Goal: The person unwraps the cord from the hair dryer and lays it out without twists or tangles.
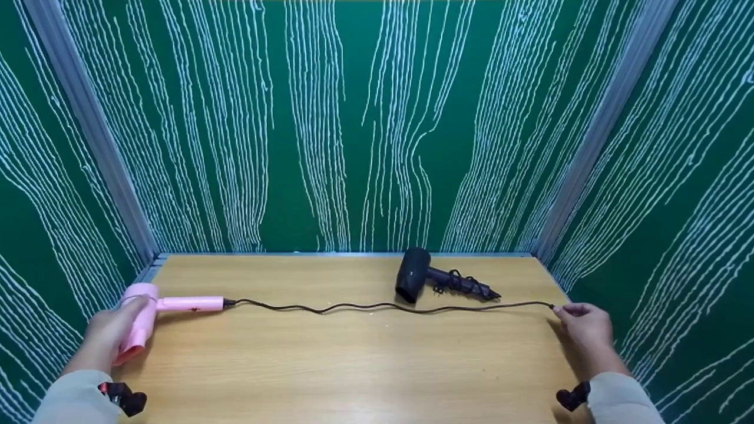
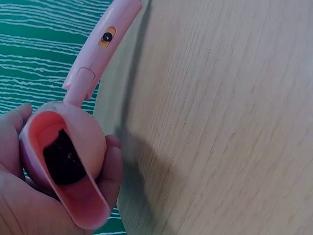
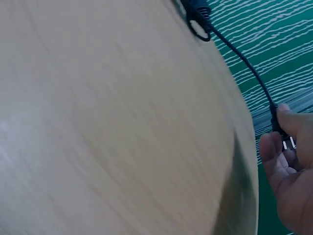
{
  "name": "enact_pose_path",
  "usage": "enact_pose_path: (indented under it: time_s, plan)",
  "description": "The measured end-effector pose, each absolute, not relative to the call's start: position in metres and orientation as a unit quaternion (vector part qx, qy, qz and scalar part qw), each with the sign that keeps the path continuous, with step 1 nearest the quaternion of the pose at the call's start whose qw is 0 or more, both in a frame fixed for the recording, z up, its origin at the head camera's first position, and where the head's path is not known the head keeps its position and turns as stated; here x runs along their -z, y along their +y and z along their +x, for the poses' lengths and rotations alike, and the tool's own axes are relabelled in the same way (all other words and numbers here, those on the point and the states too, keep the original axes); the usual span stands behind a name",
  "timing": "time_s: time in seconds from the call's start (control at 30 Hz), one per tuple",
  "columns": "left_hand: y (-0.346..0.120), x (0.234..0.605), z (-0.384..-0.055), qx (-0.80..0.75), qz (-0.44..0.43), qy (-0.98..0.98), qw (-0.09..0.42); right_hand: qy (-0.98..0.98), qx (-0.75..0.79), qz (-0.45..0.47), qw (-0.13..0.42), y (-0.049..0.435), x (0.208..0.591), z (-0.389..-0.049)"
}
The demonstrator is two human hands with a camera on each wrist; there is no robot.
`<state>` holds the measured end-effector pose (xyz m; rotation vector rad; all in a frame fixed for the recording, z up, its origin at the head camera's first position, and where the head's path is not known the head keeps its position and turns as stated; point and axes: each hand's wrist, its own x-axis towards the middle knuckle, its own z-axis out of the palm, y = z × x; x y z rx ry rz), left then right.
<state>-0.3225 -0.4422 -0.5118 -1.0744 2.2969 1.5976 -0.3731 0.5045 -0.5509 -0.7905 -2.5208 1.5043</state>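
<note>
Pale sleeve [image 1: 75,401] nearest, lower left; then left hand [image 1: 108,333] in curled grip round barrel of pink hair dryer [image 1: 148,312], at left edge of worktop [image 1: 353,365]. Rightward, black cord [image 1: 353,306] past dark hair dryer [image 1: 414,274] to plug [image 3: 278,125], pinched by right hand [image 1: 589,325], prongs [image 3: 288,143] toward palm. Judged drawn out lengthwise; not yet wound up.

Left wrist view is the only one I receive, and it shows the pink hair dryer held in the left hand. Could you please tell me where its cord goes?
Observer: Its cord leads across to the right hand.
Operator: Thank you. What exactly is gripped there?
Observer: The plug, pinched between thumb and finger.
Operator: Is there anything else that I cannot see?
Observer: Yes, a black hair dryer lies on the table, beyond the cord.
</note>
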Motion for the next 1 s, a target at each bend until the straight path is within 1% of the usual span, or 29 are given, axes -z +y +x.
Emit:
enact_pose_path:
  time_s: [0.13,0.33,0.67,0.9,1.0]
  plan:
    - [-0.443,0.513,-0.324,-0.525,-0.333,0.780,0.068,-0.848,-0.468,-0.246,0.042,0.499,0.557,-0.378]
    - [-0.439,0.512,-0.324,-0.521,-0.317,0.790,0.063,-0.873,-0.429,-0.228,0.051,0.495,0.561,-0.384]
    - [-0.436,0.515,-0.325,-0.499,-0.320,0.805,0.033,-0.909,-0.362,-0.200,0.044,0.487,0.558,-0.396]
    - [-0.440,0.525,-0.328,-0.492,-0.315,0.812,0.008,-0.937,-0.297,-0.173,0.066,0.481,0.557,-0.405]
    - [-0.440,0.527,-0.329,-0.498,-0.313,0.809,0.007,-0.938,-0.292,-0.174,0.062,0.481,0.560,-0.406]
